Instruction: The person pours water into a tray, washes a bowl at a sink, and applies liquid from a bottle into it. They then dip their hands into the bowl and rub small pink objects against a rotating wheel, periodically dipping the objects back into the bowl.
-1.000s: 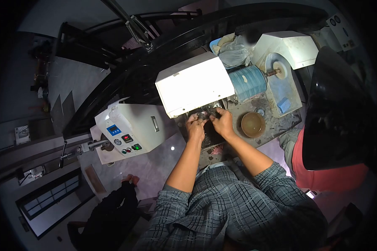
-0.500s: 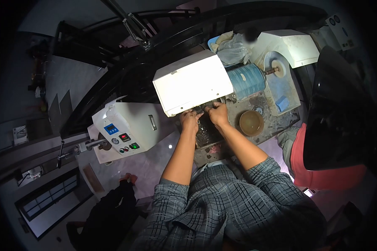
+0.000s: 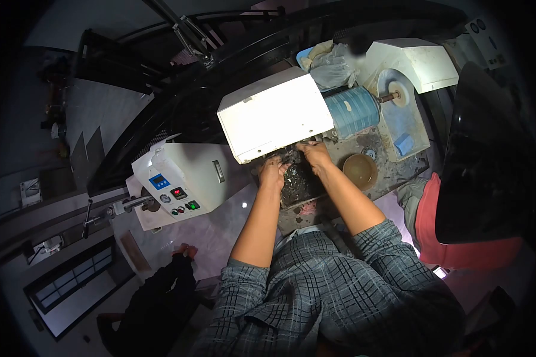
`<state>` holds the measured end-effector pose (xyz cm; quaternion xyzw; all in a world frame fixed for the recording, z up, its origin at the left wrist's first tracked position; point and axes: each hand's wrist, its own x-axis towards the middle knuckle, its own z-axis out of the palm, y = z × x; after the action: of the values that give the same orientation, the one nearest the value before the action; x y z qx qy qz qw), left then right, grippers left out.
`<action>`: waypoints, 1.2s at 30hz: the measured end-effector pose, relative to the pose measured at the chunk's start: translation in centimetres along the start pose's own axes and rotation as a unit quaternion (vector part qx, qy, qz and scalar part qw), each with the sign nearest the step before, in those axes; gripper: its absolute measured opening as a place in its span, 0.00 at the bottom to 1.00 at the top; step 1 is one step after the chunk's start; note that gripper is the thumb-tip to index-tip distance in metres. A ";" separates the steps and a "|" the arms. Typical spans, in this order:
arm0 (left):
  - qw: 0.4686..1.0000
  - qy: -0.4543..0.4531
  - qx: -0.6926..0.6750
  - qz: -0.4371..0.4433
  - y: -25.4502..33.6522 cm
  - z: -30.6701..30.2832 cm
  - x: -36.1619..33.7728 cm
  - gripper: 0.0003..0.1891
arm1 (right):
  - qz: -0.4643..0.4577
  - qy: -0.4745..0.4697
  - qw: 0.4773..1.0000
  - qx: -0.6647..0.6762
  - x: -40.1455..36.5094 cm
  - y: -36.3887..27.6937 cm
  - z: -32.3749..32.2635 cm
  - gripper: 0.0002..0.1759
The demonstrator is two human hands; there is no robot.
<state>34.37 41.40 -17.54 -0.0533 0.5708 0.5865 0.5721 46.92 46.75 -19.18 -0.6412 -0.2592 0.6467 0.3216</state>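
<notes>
Both arms reach forward to the lower edge of a white box-shaped machine cover (image 3: 274, 116). My left hand (image 3: 272, 172) is closed, its fingers bent inward toward something small and dark under the edge. Just to its right, my right hand (image 3: 317, 154) is closed too, fingertips pinched at the same dark spot. What they grip is too dark and small to make out. Below the hands lies a wet, black, glistening surface (image 3: 296, 187). A round brown bowl (image 3: 360, 171) of murky liquid stands right of my right hand.
A blue ribbed water jug (image 3: 354, 112) lies sideways beside the cover. Farther right are a second white machine (image 3: 420, 65) with a wheel and a blue block (image 3: 404, 144). At left is a white control box (image 3: 184, 178). Another person's dark-clothed legs (image 3: 161, 291) show lower left.
My right hand has shifted slightly up and to the right, its fingers now reaching to the cover's edge. My left hand has moved only a little. The view has shifted slightly.
</notes>
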 end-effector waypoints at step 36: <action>0.996 0.085 -0.005 0.025 0.2 1.2 -1.1 0.04 | 0.014 -0.019 1.000 -0.010 -0.6 -1.6 0.2 0.14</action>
<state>35.34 41.69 -16.27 -0.0909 0.6155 0.5970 0.5065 46.81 47.36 -17.56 -0.6354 -0.2627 0.6607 0.3012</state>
